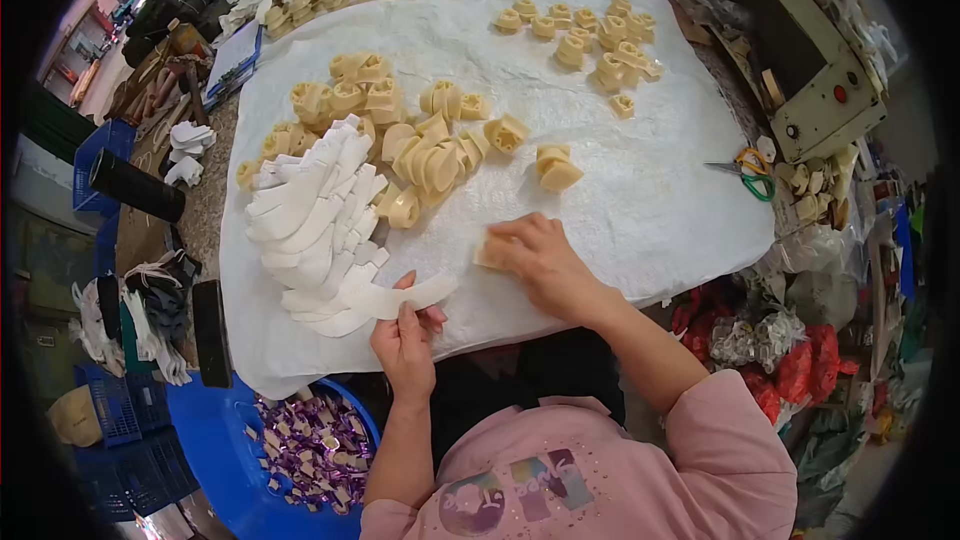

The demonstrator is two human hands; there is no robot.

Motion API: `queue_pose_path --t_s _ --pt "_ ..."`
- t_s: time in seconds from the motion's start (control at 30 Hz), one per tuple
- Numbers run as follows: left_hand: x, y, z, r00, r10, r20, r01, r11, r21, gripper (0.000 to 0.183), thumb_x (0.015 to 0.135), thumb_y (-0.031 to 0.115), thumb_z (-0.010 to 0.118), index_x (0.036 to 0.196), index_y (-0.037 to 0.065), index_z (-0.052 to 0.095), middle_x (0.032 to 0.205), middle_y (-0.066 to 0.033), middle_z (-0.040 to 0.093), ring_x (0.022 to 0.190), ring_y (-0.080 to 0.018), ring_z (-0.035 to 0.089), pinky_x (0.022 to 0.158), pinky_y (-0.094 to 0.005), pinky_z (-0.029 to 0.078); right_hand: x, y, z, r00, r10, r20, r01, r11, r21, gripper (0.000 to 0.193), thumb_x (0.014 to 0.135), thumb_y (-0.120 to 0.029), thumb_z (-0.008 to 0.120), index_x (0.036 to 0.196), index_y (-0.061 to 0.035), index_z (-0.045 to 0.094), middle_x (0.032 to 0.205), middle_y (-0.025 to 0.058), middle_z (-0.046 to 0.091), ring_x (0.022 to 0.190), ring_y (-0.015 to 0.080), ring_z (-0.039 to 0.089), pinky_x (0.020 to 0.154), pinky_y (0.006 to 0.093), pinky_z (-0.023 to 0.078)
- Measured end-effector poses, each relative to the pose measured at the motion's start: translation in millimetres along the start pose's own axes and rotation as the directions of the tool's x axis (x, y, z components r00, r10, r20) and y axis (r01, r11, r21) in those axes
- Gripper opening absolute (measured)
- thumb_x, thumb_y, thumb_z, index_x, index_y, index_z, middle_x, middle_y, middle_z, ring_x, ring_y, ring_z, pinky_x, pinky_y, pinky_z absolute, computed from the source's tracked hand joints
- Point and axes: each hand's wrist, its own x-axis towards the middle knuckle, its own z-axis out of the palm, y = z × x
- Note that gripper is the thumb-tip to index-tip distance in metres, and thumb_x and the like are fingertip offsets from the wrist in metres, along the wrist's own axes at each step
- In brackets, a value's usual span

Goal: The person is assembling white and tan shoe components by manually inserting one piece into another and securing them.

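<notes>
Over the near part of the desk (222, 140), a white strip (432, 291), probably light and limp, is pinched by the fingers of the left hand (403, 342); a cream block (489, 253), seemingly stiff, best held by its sides, is grasped by the right hand's (540, 258).

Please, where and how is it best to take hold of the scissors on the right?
Probably by the orange and green handles, coming from the near right with the right hand, the closer one. The scissors lie with both loops to the right and the blades pointing left, so this should keep fingers off them.
</notes>
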Motion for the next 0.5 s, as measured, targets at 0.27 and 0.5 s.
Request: queue_pose_path --t_s 0.27,0.5 --pt "-6 16 7 0.995 -0.082 -0.057 0.061 0.950 -0.308 0.039 0.096 0.005 0.038 0.133 -0.007 0.037 0.103 -0.0136 0.059 0.084 -0.0143 0.056 0.074 -0.0273 0.043 -8 -14 -5 0.983 0.153 -0.103 -0.153 0.988 0.012 0.049 0.066 0.012 0.053 0.112 -0.0054 0.058 0.100 0.0153 0.048 0.093 0.0311 0.046 0.080 0.0377 0.041" --pt "-13 20 16 0.994 -0.107 -0.020 0.092 0.928 -0.362 0.038 0.097 0.008 0.039 0.132 -0.008 0.038 0.096 -0.0133 0.061 0.081 -0.0162 0.057 0.071 -0.0276 0.045 -29 -15 -1 0.955 0.090 -0.283 -0.086 0.996 0.027 0.040 0.065 0.007 0.061 0.103 -0.0054 0.059 0.103 0.0127 0.053 0.094 0.0325 0.049 0.079 0.0400 0.043"
